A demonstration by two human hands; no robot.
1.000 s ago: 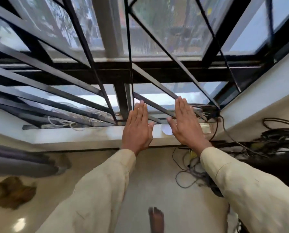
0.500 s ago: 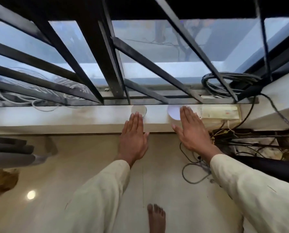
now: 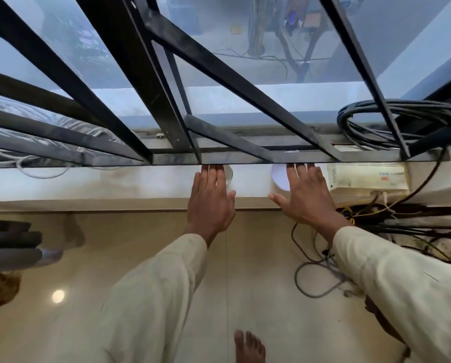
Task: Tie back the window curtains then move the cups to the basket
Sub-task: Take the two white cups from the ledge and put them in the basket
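Note:
Two pale cups stand on the white window sill (image 3: 114,184) below the black window grille. My left hand (image 3: 210,203) stretches flat over the sill, its fingertips at the left cup (image 3: 229,175), which shows only as a sliver beside them. My right hand (image 3: 304,197) is flat too, fingers straight, covering the right side of the right cup (image 3: 278,178), a white round shape. Both hands' fingertips reach the grille's bottom bar. I cannot tell if either hand touches its cup. No curtain and no basket are in view.
A cream electrical box (image 3: 367,179) sits on the sill right of my right hand. Black cable coils (image 3: 392,127) hang on the grille, and tangled wires (image 3: 324,271) lie on the floor at right. White cables (image 3: 35,163) lie at left. My bare foot (image 3: 249,348) stands on beige tiles.
The view has tilted down and closer to the sill. Both flat hands have come down from in front of the grille to the two cups on the sill.

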